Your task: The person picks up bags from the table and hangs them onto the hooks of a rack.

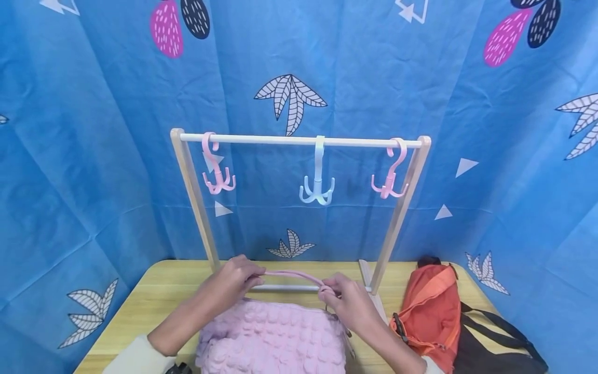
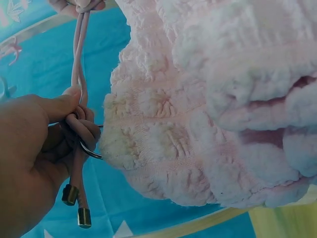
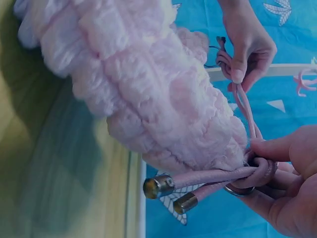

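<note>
A puffy pink quilted bag (image 1: 280,332) hangs by its thin cord handle (image 1: 294,273) between my two hands at the table's front. My left hand (image 1: 238,278) pinches the handle's left end, near a knot (image 2: 81,124) and metal ring at the bag's corner. At the other end my right hand (image 1: 345,298) grips the knotted cord (image 3: 257,173) beside its ring. Metal-tipped cord ends (image 3: 163,186) dangle from the knots. Behind the hands stands a rack with a white bar (image 1: 266,139), carrying two pink hooks (image 1: 218,179) and a light blue hook (image 1: 317,182).
To the right on the wooden table (image 1: 163,291) lies an orange-red bag (image 1: 432,306) with black straps (image 1: 500,332). The rack's wooden posts (image 1: 402,208) rise from the tabletop on both sides. A blue patterned curtain (image 1: 117,156) surrounds the table.
</note>
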`<state>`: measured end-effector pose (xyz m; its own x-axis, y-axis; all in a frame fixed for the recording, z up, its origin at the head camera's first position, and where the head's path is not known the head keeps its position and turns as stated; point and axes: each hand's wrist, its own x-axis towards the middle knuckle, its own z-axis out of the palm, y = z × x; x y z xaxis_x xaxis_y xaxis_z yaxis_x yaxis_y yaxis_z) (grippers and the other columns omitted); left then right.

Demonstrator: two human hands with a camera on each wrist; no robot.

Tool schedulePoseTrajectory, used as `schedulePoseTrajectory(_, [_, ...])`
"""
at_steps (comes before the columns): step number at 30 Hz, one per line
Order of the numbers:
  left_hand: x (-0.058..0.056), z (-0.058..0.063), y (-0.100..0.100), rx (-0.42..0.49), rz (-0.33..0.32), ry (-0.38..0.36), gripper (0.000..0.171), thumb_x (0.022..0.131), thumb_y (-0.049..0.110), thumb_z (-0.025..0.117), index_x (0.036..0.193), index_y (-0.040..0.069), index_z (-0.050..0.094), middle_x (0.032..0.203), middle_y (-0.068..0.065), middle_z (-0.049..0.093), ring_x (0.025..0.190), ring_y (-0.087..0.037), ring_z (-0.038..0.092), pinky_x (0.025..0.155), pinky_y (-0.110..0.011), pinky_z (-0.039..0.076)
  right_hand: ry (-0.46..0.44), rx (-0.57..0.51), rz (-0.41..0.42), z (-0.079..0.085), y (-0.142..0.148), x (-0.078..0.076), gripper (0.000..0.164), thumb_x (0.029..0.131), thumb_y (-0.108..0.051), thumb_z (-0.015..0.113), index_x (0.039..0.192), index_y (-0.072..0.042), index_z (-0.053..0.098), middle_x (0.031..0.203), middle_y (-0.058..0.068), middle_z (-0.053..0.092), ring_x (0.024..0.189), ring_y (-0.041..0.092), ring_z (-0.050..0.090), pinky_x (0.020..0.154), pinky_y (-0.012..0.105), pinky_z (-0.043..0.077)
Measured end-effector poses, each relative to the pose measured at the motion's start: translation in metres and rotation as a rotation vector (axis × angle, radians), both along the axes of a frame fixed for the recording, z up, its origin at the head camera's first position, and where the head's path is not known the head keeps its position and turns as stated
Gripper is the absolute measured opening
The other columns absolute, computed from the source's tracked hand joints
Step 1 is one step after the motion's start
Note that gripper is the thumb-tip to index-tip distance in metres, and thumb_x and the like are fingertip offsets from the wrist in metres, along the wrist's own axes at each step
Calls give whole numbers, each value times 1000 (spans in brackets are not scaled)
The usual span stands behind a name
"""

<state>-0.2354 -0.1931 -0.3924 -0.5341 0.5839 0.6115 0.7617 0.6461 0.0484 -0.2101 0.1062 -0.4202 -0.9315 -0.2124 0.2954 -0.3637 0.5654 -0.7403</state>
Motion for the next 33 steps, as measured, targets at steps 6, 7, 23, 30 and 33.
schedulePoseTrajectory(6, [3, 12, -4, 34, 98, -77, 14, 86, 14, 83, 98, 6, 81, 87, -3, 79, 78, -12, 68, 68, -18, 59, 20, -73, -16, 13, -9, -4, 23, 92, -10, 76, 114, -4, 75, 90, 3, 79, 64, 4, 61, 45, 22, 47])
schedulePoseTrajectory(7, [3, 14, -5, 42, 110, -88, 15, 86, 14, 83, 98, 6, 81, 88, -3, 79, 79, -11, 68, 67, -17, 58, 37, -78, -19, 14, -10, -5, 22, 92, -10, 76, 113, -5, 75, 87, 2, 78, 63, 4, 61, 44, 21, 46])
schedulePoseTrajectory(23, [2, 38, -23, 131, 153, -34, 16, 84, 11, 85, 98, 6, 81, 89, -5, 79, 79, -12, 69, 64, -21, 59, 322, -92, 9, 48, -34, -25, 19, 91, -8, 78, 110, -5, 78, 90, 4, 80, 67, -1, 64, 58, 17, 56])
schedulePoseTrajectory(30, [2, 51, -28, 165, 195, -9, 15, 83, 8, 85, 98, 7, 82, 88, -3, 79, 77, -10, 65, 62, -22, 56, 422, -79, 11, 58, -43, -36, 20, 91, -8, 79, 110, -2, 77, 92, 8, 80, 71, 4, 67, 63, 17, 58])
schedulePoseTrajectory(33, [3, 56, -31, 188, 212, 20, 16, 82, 6, 86, 97, 7, 82, 86, -4, 79, 75, -10, 63, 58, -20, 52, 481, -82, 13, 63, -48, -41, 20, 90, -8, 79, 109, -1, 77, 92, 9, 81, 73, 7, 68, 65, 18, 59])
